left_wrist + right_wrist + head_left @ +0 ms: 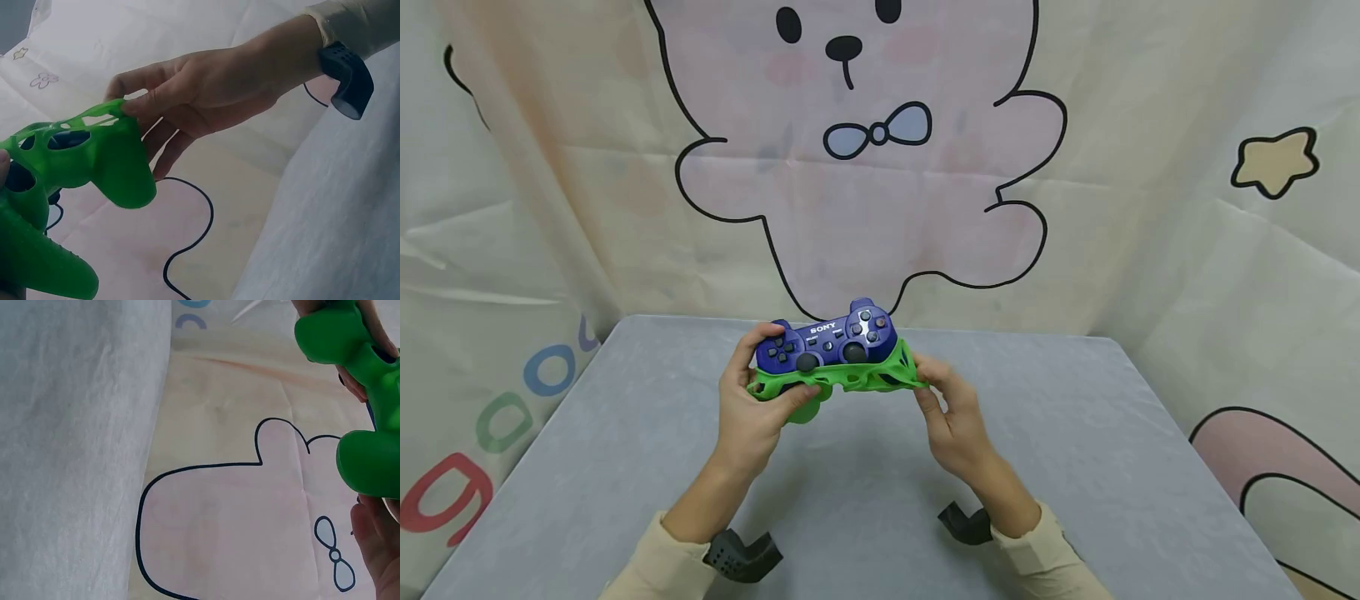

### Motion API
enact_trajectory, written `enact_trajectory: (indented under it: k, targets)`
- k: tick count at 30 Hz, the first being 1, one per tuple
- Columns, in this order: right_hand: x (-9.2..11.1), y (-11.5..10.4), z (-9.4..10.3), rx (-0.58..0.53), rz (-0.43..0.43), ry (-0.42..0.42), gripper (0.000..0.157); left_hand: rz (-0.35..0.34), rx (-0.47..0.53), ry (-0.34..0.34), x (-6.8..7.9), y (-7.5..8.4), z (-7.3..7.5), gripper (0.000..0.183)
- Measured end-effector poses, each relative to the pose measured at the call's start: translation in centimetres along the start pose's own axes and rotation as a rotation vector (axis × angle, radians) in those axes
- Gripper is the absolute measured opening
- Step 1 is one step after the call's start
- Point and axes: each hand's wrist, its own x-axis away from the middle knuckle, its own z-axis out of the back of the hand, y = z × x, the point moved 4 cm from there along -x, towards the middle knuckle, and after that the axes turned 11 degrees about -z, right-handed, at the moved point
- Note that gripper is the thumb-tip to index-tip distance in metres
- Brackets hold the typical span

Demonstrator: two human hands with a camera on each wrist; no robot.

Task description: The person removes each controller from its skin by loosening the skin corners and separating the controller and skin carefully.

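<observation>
A blue Sony game controller (820, 340) sits face-up, partly inside a green silicone cover (872, 377), held above the table. My left hand (748, 421) grips the left end of both, fingers at the controller's upper left and thumb along the cover's lower edge. My right hand (955, 417) pinches the cover's right edge between thumb and fingers. From the left wrist view, that pinch at the cover's (122, 165) corner shows, with the other fingers behind it. The right wrist view catches the cover's rounded green grips (369, 464); the controller is mostly hidden there.
A table with a grey-blue cloth (865, 517) lies under the hands. Behind it hangs a light curtain (1120, 208) printed with a bear figure and a star. Each wrist carries a dark curved mount (743, 557), and the sleeves are beige.
</observation>
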Motion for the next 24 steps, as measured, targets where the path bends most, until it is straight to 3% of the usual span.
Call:
enact_trajectory:
  k: [5,9,11,14,18,21,24]
  targets:
    - [0.0,0.1,0.1,0.028,-0.051,-0.054,0.026,-0.01,-0.036,-0.074,-0.1,-0.3,0.0,0.074]
    - [-0.3,0.0,0.3,-0.092,-0.209,-0.201,0.075,-0.072,-0.033,-0.238,0.1,-0.4,-0.5,0.072]
    - [-0.3,-0.3,0.2,-0.177,-0.271,-0.274,0.092,-0.087,-0.006,-0.315,0.3,-0.4,-0.8,0.07]
    - [-0.4,-0.8,0.0,-0.268,-0.318,-0.344,0.093,-0.082,0.024,-0.365,0.3,-0.5,-0.9,0.069]
    - [-0.3,-0.9,-0.4,-0.334,-0.362,-0.391,0.097,-0.007,0.016,-0.336,0.3,-0.9,-0.6,0.073]
    - [-0.3,-0.4,-0.5,-0.337,-0.411,-0.364,0.096,0.083,-0.012,-0.353,0.3,-1.3,-0.7,0.076]
    - [-0.5,0.4,-0.6,-0.372,-0.458,-0.287,0.084,0.165,-0.031,-0.41,0.5,-1.7,-1.1,0.079]
